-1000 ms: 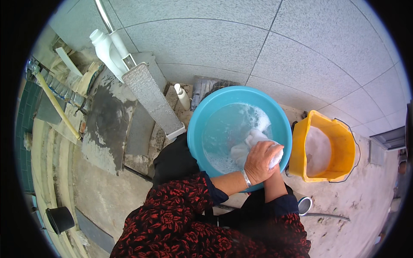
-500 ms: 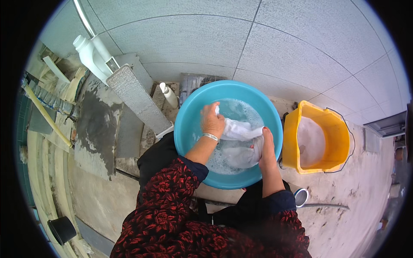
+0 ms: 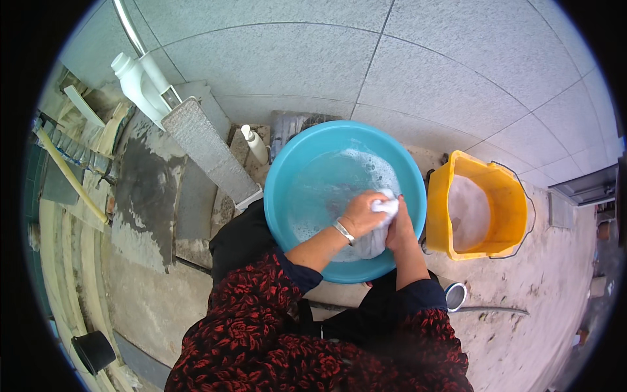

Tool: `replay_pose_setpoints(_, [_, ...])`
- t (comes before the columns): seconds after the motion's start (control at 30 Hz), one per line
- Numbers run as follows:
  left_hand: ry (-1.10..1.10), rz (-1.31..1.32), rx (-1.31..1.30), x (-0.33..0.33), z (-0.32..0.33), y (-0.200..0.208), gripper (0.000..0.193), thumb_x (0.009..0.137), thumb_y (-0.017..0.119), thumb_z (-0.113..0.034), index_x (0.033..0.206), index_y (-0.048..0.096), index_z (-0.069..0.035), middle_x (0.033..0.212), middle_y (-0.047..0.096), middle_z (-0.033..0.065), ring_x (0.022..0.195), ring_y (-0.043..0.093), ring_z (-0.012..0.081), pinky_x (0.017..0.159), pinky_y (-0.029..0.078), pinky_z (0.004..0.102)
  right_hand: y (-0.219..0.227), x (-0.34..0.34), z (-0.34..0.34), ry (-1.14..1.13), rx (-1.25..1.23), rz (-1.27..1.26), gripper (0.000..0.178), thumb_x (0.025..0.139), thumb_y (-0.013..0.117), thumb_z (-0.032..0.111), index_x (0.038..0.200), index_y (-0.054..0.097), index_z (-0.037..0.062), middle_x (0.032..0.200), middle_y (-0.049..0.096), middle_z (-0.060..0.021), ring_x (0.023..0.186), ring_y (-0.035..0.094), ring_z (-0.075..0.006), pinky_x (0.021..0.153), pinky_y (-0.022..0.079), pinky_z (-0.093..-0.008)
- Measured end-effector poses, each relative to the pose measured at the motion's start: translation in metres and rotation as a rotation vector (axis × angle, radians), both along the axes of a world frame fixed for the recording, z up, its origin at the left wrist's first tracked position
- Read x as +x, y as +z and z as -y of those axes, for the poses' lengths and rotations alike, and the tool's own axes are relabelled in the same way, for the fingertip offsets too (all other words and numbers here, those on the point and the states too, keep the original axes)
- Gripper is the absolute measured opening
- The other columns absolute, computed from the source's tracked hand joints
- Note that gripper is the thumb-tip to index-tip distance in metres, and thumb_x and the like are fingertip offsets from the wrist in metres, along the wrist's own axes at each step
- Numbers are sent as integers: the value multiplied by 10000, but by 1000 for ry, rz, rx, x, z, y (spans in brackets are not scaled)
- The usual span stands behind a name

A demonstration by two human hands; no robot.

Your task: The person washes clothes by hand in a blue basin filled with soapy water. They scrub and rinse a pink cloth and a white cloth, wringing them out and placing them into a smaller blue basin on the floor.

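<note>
A round turquoise basin (image 3: 279,196) holds soapy water with foam along its far right side. Over its right half, a wet white cloth (image 3: 372,243) is bunched between my two hands, its lower part hanging toward the water. My left hand (image 3: 361,214), with a silver bracelet at the wrist, is closed around the upper end of the cloth. Pressed against the cloth from the right is my right hand (image 3: 400,225), its fingers partly hidden behind the fabric. The two hands are close together near the basin's right wall.
Right of the basin stands a yellow bucket (image 3: 441,215) with pale, cloudy contents. A white pump bottle (image 3: 256,145) is behind the basin at left, beside a flat mop (image 3: 209,150) and a white jug (image 3: 138,88). A tiled wall (image 3: 287,59) rises behind. A metal cup (image 3: 456,297) lies near my right forearm.
My left hand has moved right and nearer to me, up against the right hand. The cloth, stretched between the hands before, is now bunched together.
</note>
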State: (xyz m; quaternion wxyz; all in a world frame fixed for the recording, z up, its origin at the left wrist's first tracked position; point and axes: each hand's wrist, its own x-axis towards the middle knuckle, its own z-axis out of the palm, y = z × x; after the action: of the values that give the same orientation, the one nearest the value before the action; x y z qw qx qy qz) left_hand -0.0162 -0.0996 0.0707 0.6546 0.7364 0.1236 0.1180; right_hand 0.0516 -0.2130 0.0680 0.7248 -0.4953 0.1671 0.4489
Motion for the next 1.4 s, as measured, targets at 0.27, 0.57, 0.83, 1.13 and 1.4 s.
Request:
replay_pose_setpoints(0.27, [163, 330, 519, -31, 62, 69, 155, 662, 659, -163, 730, 543, -84, 873, 532, 85, 827, 520, 289, 685, 412, 378, -7, 3, 16, 103, 564, -165, 499, 865, 408, 506, 1140, 496, 98, 1082, 561, -98, 987, 549, -238, 851, 444, -370])
replay_pose_setpoints(0.57, [305, 454, 505, -1, 28, 43, 126, 727, 612, -178, 748, 560, -66, 674, 535, 110, 616, 527, 303, 553, 419, 366, -25, -19, 6, -77, 331, 82, 430, 882, 439, 423, 1161, 487, 100, 1107, 554, -93, 996, 544, -230, 867, 434, -370])
replay_pose_setpoints(0.83, [705, -312, 259, 13, -56, -14, 286, 776, 608, -320, 935, 551, -89, 951, 568, 152, 844, 558, 295, 687, 437, 397, 14, -16, -14, 110, -255, 595, 561, 883, 454, 374, 1307, 323, 30, 1176, 484, -125, 923, 529, -194, 675, 473, -296])
replay_pose_setpoints(1.13, [337, -693, 631, -9, -55, -38, 635, 703, 645, -316, 1266, 415, -131, 1237, 411, 195, 1123, 426, 340, 893, 402, 415, 16, -14, -10, 176, -393, 252, 683, 860, 428, 478, 1359, 211, 64, 1242, 441, -137, 902, 550, -263, 632, 492, -367])
replay_pose_setpoints(1.4, [-77, 60, 46, -9, 14, 39, 293, 695, 580, -138, 958, 574, -6, 907, 555, 112, 823, 549, 266, 721, 444, 327, -2, 7, 14, -51, 145, -147, 621, 847, 369, 587, 1152, 484, 58, 1140, 530, -149, 1036, 518, -288, 862, 428, -446])
